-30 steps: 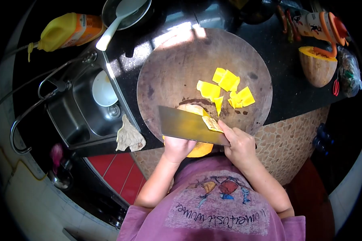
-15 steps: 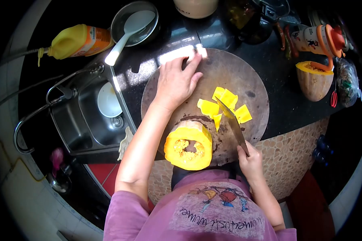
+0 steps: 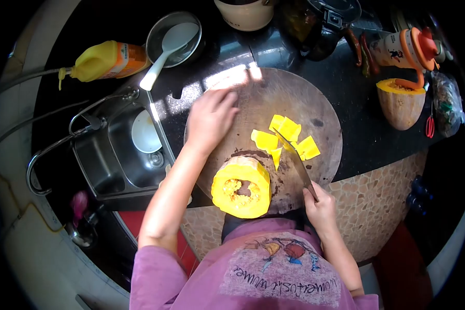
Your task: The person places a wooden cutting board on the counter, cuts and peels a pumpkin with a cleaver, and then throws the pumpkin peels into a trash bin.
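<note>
My right hand (image 3: 320, 209) grips a knife (image 3: 297, 164) by its handle. The blade slants up and left, its tip among several yellow pumpkin pieces (image 3: 264, 139) on the round wooden cutting board (image 3: 315, 93). My left hand (image 3: 212, 116) is over the board's upper left edge, slightly blurred, its fingers loosely stretched and holding nothing. Below it, near the front of the board, a thick cut section of pumpkin (image 3: 237, 204) shows its orange flesh and seedy hollow towards me.
Left of the board is a steel double sink (image 3: 106, 155) with a white bowl (image 3: 145, 132). Behind stand a metal bowl with a white ladle (image 3: 157, 67), a yellow bottle (image 3: 106, 62) and a pot (image 3: 245, 15). At right are another pumpkin half (image 3: 402, 106), peppers (image 3: 366, 56) and a drinking bottle (image 3: 403, 49).
My left hand has drawn left and a little towards me, its fingers less spread. My right hand and the knife stay nearly in place; the view has shifted slightly.
</note>
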Motion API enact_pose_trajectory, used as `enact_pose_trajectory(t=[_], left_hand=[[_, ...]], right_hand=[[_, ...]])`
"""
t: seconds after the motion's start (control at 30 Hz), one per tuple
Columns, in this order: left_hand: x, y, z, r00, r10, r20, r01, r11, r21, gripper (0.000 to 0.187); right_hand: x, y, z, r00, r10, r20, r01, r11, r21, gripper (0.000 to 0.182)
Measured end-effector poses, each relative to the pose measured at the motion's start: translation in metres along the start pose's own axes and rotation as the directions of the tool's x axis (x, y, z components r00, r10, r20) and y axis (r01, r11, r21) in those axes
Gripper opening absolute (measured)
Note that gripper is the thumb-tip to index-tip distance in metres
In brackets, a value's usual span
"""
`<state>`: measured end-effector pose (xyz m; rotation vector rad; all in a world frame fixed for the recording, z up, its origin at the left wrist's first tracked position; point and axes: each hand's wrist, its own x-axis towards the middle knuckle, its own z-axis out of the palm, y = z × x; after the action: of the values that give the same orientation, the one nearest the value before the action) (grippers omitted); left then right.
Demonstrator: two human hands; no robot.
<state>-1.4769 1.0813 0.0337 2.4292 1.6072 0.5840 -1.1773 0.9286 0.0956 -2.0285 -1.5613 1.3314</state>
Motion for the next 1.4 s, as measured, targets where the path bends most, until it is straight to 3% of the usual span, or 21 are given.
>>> enact_pose_trajectory(t=[0.07,0.13,0.17,0.23,0.27,0.3,0.33,0.37,0.4,0.43,0.47,0.5,0.53,0.57,0.6,0.67,0.73,0.8,0.93,1.07,1.4], left_hand=[[-0.037,-0.017,-0.015,0.897,-0.394,-0.202,0.376,0.918,-0.123,0.015],[-0.077,-0.039,-0.047,0.582,-0.751,-0.312,0.698,0.659,-0.281,0.011],[-0.104,-0.061,-0.062,0.393,-0.864,-0.314,0.706,0.502,-0.500,0.018],[-0.160,-0.111,-0.097,0.158,-0.918,-0.363,0.809,0.331,-0.486,0.041],[-0.189,-0.133,-0.121,0.193,-0.938,-0.286,0.952,0.250,-0.178,0.057],[-0.191,-0.134,-0.137,0.040,-0.985,-0.170,0.991,0.017,0.133,0.069],[-0.221,-0.148,-0.129,0.403,-0.837,-0.370,0.852,0.194,0.487,0.069],[-0.251,-0.162,-0.121,0.688,-0.528,-0.499,0.608,0.043,0.793,0.068],[-0.255,-0.155,-0.129,0.946,-0.125,-0.300,0.295,-0.057,0.954,0.063],[-0.250,-0.142,-0.133,0.947,-0.126,-0.295,0.291,-0.050,0.955,0.063],[-0.235,-0.116,-0.133,0.812,-0.446,-0.376,0.533,0.307,0.788,0.053],[-0.216,-0.090,-0.129,0.626,-0.733,-0.267,0.758,0.491,0.430,0.044],[-0.194,-0.060,-0.118,0.403,-0.878,-0.259,0.909,0.351,0.225,0.032],[-0.189,-0.040,-0.108,0.623,-0.748,-0.229,0.765,0.521,0.380,0.029],[-0.185,-0.027,-0.093,0.740,-0.641,-0.202,0.661,0.640,0.391,0.027],[-0.161,0.019,-0.065,0.795,-0.555,-0.247,0.606,0.751,0.262,0.007],[-0.135,0.065,-0.052,0.870,-0.459,-0.181,0.476,0.877,0.061,0.019],[-0.135,0.090,-0.039,0.978,-0.195,-0.074,0.195,0.981,-0.014,0.031],[-0.133,0.103,-0.012,0.988,-0.156,-0.014,0.146,0.949,-0.279,0.032],[-0.124,0.103,-0.006,0.990,-0.134,-0.032,0.122,0.961,-0.246,0.031],[-0.127,0.100,0.000,0.986,-0.165,-0.035,0.132,0.886,-0.445,0.034]], right_hand=[[0.000,0.010,0.001,1.000,0.005,0.013,-0.006,1.000,0.021,0.030],[-0.002,0.013,0.001,0.999,0.013,0.030,-0.014,0.999,0.038,0.029],[-0.002,0.013,0.000,0.999,0.016,0.033,-0.017,0.999,0.031,0.029],[0.000,0.012,-0.002,0.999,0.016,0.044,-0.017,1.000,0.020,0.028],[0.000,0.012,-0.002,0.999,-0.010,0.045,0.010,1.000,0.014,0.029],[-0.001,0.011,-0.003,0.998,-0.035,0.048,0.035,0.999,0.008,0.030],[-0.001,0.010,-0.003,0.998,-0.033,0.057,0.032,0.999,0.006,0.030],[0.000,0.006,-0.003,0.994,-0.097,0.047,0.097,0.995,-0.005,0.033],[0.001,0.003,-0.002,0.987,-0.158,0.035,0.158,0.987,-0.017,0.036],[0.001,0.001,-0.001,0.988,-0.150,0.035,0.150,0.988,-0.019,0.036],[0.003,-0.002,0.001,0.974,-0.224,0.038,0.226,0.973,-0.048,0.041],[0.004,-0.004,0.003,0.953,-0.299,0.044,0.301,0.950,-0.076,0.046],[0.005,-0.006,0.005,0.955,-0.294,0.044,0.297,0.952,-0.078,0.046],[0.005,-0.009,0.007,0.944,-0.319,0.085,0.329,0.934,-0.137,0.049],[0.006,-0.011,0.009,0.931,-0.342,0.127,0.362,0.912,-0.195,0.053],[0.005,-0.017,0.012,0.927,-0.346,0.145,0.372,0.898,-0.237,0.055],[0.005,-0.021,0.014,0.924,-0.344,0.166,0.378,0.884,-0.276,0.057],[0.004,-0.022,0.016,0.914,-0.357,0.192,0.400,0.871,-0.286,0.059],[0.004,-0.023,0.020,0.926,-0.319,0.203,0.369,0.880,-0.299,0.059],[0.005,-0.020,0.023,0.915,-0.350,0.200,0.398,0.859,-0.320,0.059],[0.006,-0.022,0.023,0.906,-0.363,0.216,0.417,0.850,-0.321,0.062]])
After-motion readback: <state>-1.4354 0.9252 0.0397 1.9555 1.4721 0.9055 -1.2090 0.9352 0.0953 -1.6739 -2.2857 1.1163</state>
